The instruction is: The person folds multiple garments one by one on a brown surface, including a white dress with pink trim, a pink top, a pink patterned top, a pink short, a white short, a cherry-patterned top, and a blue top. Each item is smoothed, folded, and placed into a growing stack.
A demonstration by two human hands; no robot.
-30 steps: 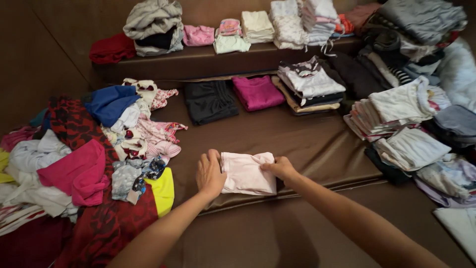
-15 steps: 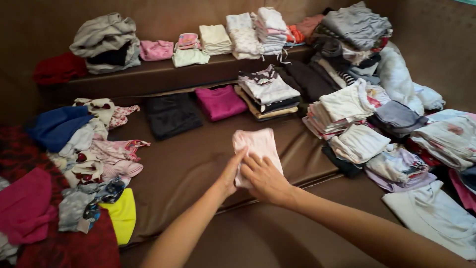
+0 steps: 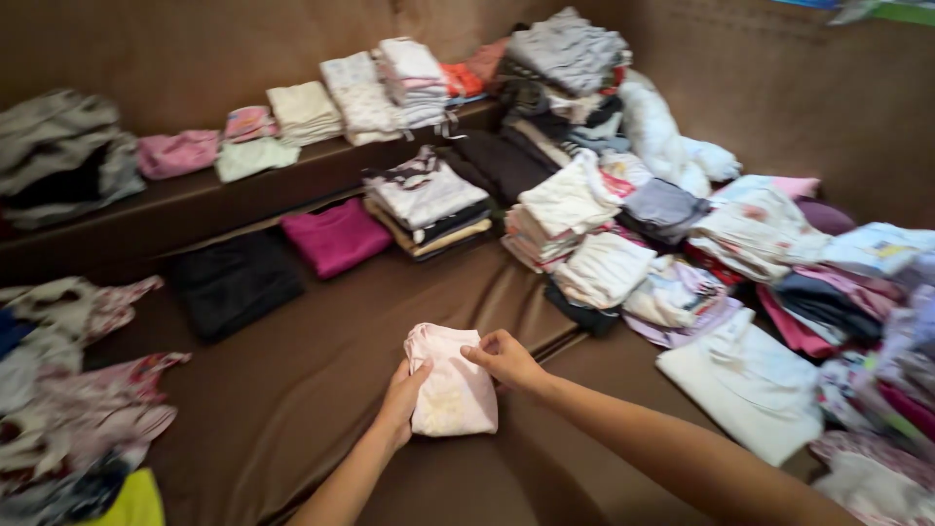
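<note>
A folded pale pink garment [image 3: 450, 387] is lifted a little above the brown cushion [image 3: 292, 390]. My left hand [image 3: 402, 397] grips its left edge. My right hand [image 3: 504, 358] pinches its upper right corner. Both forearms reach in from the bottom of the head view.
A folded black garment [image 3: 234, 282] and a magenta one [image 3: 336, 236] lie behind. Stacks of folded clothes [image 3: 429, 200] fill the middle and right side [image 3: 750, 244]. Unfolded clothes [image 3: 68, 390] lie at the left. More folded piles [image 3: 360, 93] sit on the back ledge.
The view has swung right. Both hands stayed on the pink garment, which was pressed flat on the cushion, then picked up and folded smaller; my hands now hold it by its sides.
</note>
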